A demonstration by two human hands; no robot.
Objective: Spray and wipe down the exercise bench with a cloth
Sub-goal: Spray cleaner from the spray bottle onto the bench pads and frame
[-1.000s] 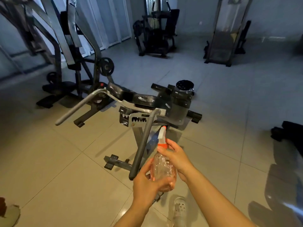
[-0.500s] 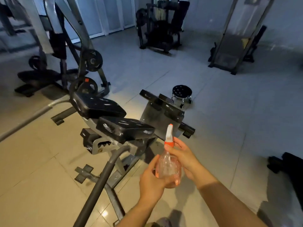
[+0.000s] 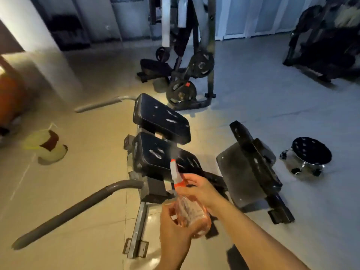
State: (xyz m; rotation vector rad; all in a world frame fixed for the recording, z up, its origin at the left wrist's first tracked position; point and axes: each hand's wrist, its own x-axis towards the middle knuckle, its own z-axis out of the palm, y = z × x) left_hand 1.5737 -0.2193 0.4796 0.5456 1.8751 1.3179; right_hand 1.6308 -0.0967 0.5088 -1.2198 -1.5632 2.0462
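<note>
A: Starting at the far left, what lay on the floor?

B: An orange object (image 3: 8, 98) at the frame's edge, too blurred to name, and nearer in a yellowish cloth (image 3: 45, 146) with a dark red patch, well apart from both hands, out to their left on the tiles.

A: And the bench?

B: The exercise bench (image 3: 159, 141) stood just beyond the fingertips, its two black pads worn pale in spots. A grey handle bar (image 3: 78, 208) ran out to the left of the hands, and a second one (image 3: 105, 103) lay beyond the far pad.

A: How were the hands set?

B: The left hand (image 3: 174, 230) was curled under and around the base of the spray bottle (image 3: 190, 209), thumb side up. The right hand (image 3: 200, 190) held the bottle's orange neck, fingers folded about the trigger. The nozzle pointed at the near pad, with a faint mist just past its tip.

A: To the right of the fingers?

B: A tilted black footplate (image 3: 251, 168), then a small round black stool (image 3: 309, 155) on chrome casters. Weight plates (image 3: 182, 91) sat on a rack beyond the bench.
</note>
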